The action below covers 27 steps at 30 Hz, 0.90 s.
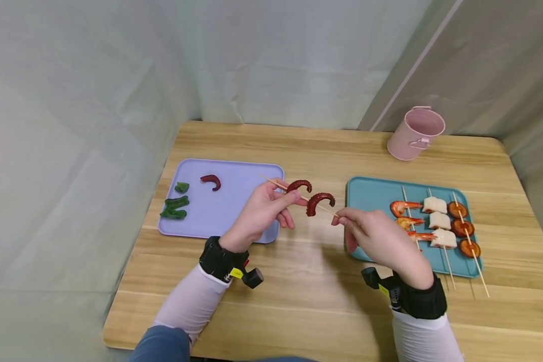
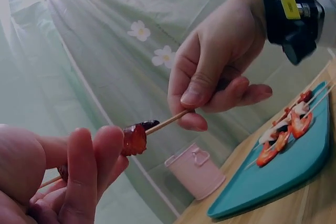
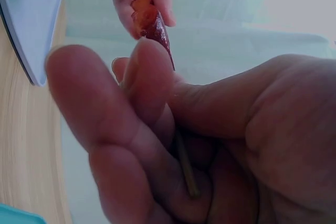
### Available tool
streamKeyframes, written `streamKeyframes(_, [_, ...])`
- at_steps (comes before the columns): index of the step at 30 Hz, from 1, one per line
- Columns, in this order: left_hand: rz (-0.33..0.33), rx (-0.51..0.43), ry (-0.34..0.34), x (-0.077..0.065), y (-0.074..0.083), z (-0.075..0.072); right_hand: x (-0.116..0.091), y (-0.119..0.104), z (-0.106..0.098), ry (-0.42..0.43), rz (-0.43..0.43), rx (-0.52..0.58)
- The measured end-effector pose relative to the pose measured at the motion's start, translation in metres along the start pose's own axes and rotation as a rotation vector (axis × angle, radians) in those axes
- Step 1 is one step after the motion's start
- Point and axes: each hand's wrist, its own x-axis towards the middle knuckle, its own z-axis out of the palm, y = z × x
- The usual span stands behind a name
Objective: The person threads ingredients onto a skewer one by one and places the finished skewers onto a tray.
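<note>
Over the middle of the table, two dark red octopus tentacles sit on a thin wooden skewer [image 2: 169, 121]. My left hand [image 1: 266, 205] pinches the tentacle [image 1: 300, 183] nearer the skewer's far left end. Just right of those fingers is the other tentacle [image 1: 311, 205], free of either hand. My right hand [image 1: 382, 235] pinches the skewer towards its lower right end, and a short length of stick shows inside the palm in the right wrist view. A third tentacle [image 1: 213, 180] lies loose on the lilac tray [image 1: 228, 211] at left.
Green pepper pieces [image 1: 176, 202] lie along the lilac tray's left side. At right, a teal tray [image 1: 366, 193] bears three skewers of shrimp [image 1: 404, 207], white pieces [image 1: 440, 220] and round brown slices [image 1: 462, 228]. A pink bucket [image 1: 407, 141] stands behind it.
</note>
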Motion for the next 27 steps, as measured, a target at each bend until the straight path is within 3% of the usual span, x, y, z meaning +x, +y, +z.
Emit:
streamKeyframes(12, [-0.06, -0.127, -0.018, 0.002, -0.006, 0.003, 0.002, 0.003, -0.001, 0.007, 0.003, -0.067])
streamKeyframes(20, [-0.03, -0.177, -0.029, 0.004, -0.006, -0.001, 0.004, 0.005, -0.002, -0.004, 0.002, 0.0])
streamKeyframes(27, [-0.024, -0.122, -0.089, 0.004, -0.003, -0.008, 0.002, 0.005, -0.003, -0.01, 0.029, 0.018])
